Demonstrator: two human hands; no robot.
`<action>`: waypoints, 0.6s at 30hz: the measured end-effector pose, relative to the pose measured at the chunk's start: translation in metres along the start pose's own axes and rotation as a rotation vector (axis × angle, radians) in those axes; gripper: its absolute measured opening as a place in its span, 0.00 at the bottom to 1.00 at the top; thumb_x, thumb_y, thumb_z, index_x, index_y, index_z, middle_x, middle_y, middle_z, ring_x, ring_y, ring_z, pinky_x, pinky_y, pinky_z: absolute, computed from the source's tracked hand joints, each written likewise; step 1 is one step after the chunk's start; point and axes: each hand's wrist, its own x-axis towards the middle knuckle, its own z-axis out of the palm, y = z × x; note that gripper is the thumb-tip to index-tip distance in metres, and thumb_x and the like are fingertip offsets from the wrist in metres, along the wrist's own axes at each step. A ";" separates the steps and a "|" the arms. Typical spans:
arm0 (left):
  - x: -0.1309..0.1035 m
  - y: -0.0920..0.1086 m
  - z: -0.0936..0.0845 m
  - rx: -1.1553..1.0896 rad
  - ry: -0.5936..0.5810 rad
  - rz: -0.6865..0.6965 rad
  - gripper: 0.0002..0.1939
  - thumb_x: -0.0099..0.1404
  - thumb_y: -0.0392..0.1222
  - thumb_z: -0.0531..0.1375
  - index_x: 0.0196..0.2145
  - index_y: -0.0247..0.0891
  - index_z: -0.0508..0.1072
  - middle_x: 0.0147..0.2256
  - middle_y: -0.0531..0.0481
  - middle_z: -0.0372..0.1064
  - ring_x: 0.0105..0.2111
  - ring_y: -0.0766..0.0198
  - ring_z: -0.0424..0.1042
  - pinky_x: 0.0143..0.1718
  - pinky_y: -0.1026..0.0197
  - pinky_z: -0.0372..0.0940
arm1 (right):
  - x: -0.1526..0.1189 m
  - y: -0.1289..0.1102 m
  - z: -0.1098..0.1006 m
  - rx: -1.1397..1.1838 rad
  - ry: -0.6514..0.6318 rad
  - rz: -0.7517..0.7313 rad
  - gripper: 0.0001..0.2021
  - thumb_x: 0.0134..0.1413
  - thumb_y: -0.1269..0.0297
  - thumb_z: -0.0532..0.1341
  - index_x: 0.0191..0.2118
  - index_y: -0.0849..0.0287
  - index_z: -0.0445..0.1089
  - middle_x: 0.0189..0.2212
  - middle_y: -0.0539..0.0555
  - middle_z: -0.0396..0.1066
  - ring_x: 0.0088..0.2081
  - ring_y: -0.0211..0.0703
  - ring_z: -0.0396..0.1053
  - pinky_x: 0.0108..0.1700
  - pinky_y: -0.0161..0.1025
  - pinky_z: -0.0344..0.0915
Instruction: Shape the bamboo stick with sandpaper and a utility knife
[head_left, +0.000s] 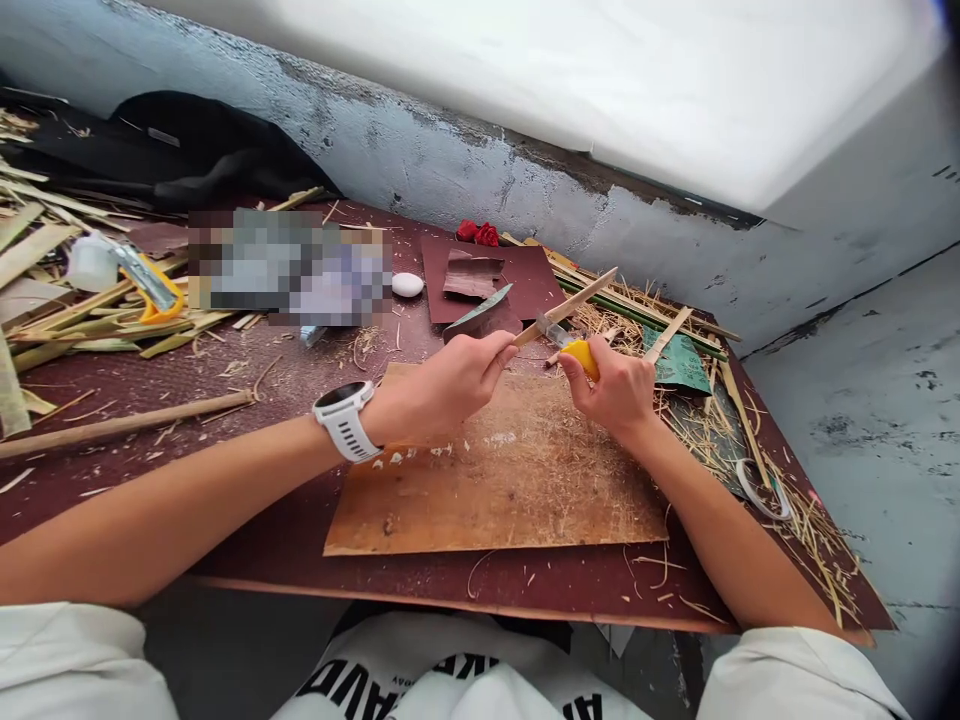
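Observation:
My left hand (pixel 469 375), with a white watch on its wrist, is closed on the near end of a thin wooden strip (pixel 581 300). The strip slants up and away to the right. In my right hand (pixel 619 385) is a yellow utility knife (pixel 579 352). Its metal blade end meets the strip just beyond my left fingers. Both hands are held above a worn wooden board (pixel 495 490) strewn with fine shavings.
On the dark red table (pixel 292 520), bamboo strips and a second yellow cutter (pixel 154 285) lie at the left. Sandpaper sheets (pixel 532 275), a white oval object (pixel 407 285) and red flowers (pixel 478 233) sit behind the board. Shavings and a tape ring (pixel 763 490) are at the right.

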 end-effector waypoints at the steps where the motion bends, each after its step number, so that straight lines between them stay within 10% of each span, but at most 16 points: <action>1: 0.001 0.000 -0.001 0.029 0.008 0.008 0.11 0.77 0.39 0.53 0.38 0.34 0.72 0.24 0.55 0.59 0.22 0.67 0.54 0.25 0.62 0.49 | 0.000 0.000 0.001 -0.003 -0.002 0.000 0.24 0.71 0.42 0.52 0.32 0.58 0.67 0.18 0.50 0.66 0.18 0.38 0.58 0.25 0.38 0.42; 9: 0.002 -0.007 -0.005 0.348 -0.012 0.011 0.12 0.77 0.35 0.51 0.42 0.30 0.73 0.26 0.51 0.62 0.22 0.65 0.54 0.26 0.59 0.48 | 0.003 0.006 0.008 -0.020 -0.080 0.067 0.26 0.69 0.39 0.51 0.33 0.58 0.68 0.19 0.50 0.64 0.19 0.38 0.56 0.26 0.39 0.40; 14: -0.004 0.001 -0.006 0.032 -0.121 -0.128 0.15 0.79 0.41 0.50 0.36 0.35 0.71 0.23 0.55 0.60 0.21 0.67 0.56 0.24 0.62 0.50 | 0.009 0.047 -0.004 0.073 0.035 0.413 0.25 0.69 0.40 0.51 0.28 0.54 0.60 0.18 0.47 0.55 0.20 0.38 0.51 0.27 0.40 0.43; 18: -0.005 0.001 -0.002 0.034 -0.018 -0.073 0.16 0.77 0.41 0.53 0.29 0.37 0.63 0.23 0.55 0.58 0.22 0.68 0.53 0.24 0.62 0.48 | 0.002 0.043 -0.015 0.247 0.065 0.371 0.24 0.71 0.42 0.52 0.28 0.53 0.55 0.19 0.46 0.54 0.21 0.38 0.51 0.28 0.40 0.46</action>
